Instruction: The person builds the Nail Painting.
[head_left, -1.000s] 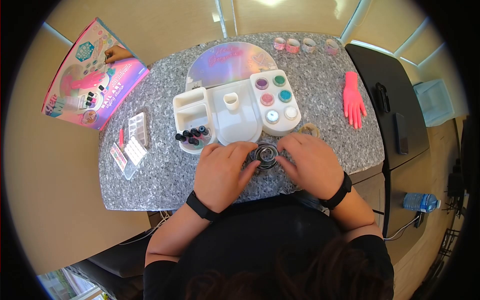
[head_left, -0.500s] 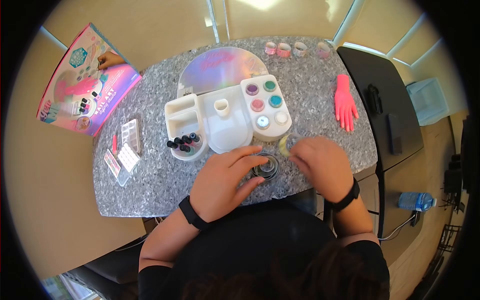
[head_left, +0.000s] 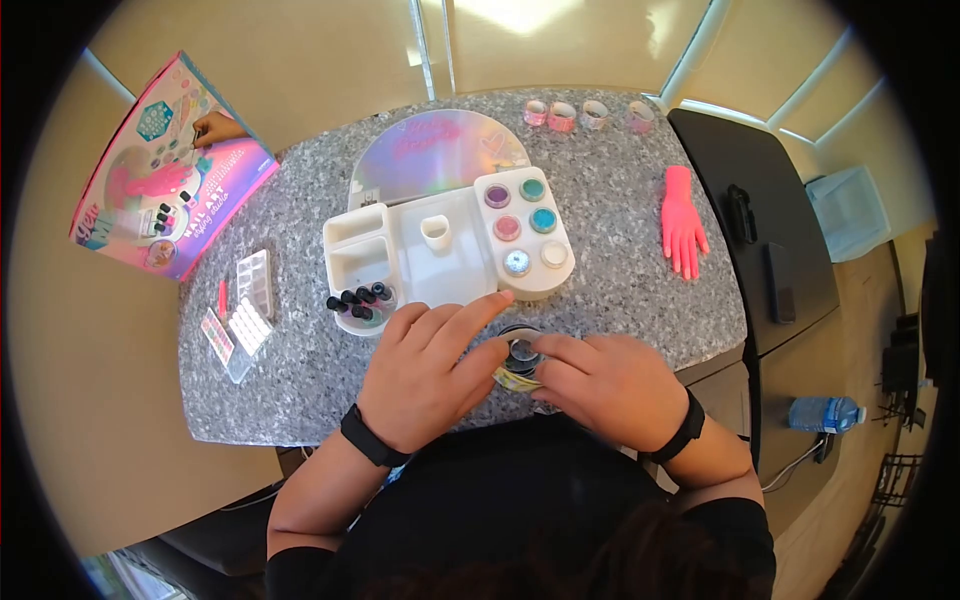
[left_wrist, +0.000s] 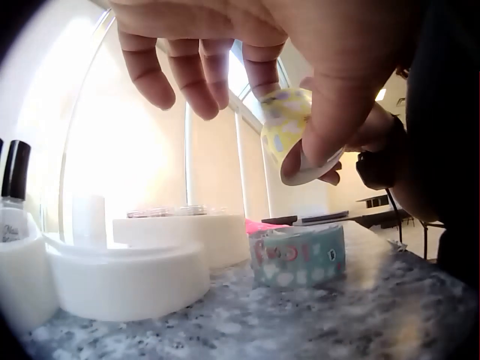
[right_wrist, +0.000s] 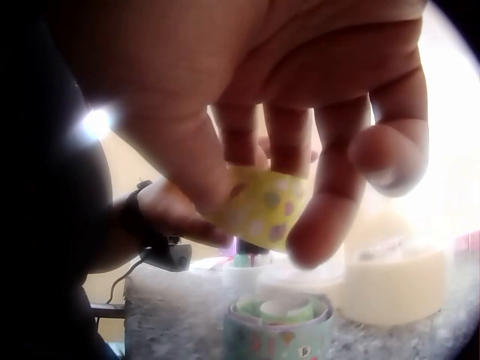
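Observation:
Both hands pinch a yellow band ring (left_wrist: 279, 131) printed with pale spots, holding it above the table near its front edge. My left hand (head_left: 420, 375) has its thumb in the ring's opening and its index finger on the outside, the other fingers loosely spread. The right hand (head_left: 615, 385) grips the opposite side between thumb and fingers, as the right wrist view shows. Beneath them on the tabletop stands a teal patterned band ring (left_wrist: 300, 256) with smaller rings nested inside it. From the head view the yellow ring overlaps this nest.
A white nail studio tray (head_left: 445, 265) with nail polish bottles (head_left: 360, 300) and glitter pots (head_left: 508, 228) stands just beyond the hands. Several band rings (head_left: 562, 116) line the back edge. A pink model hand (head_left: 682, 225) lies right; a box (head_left: 175, 170) and nail sets (head_left: 240, 310) are left.
Both hands were round the nested rings. The right hand then reached right to the yellow ring and brought it left over the nest, where the left hand now also holds it.

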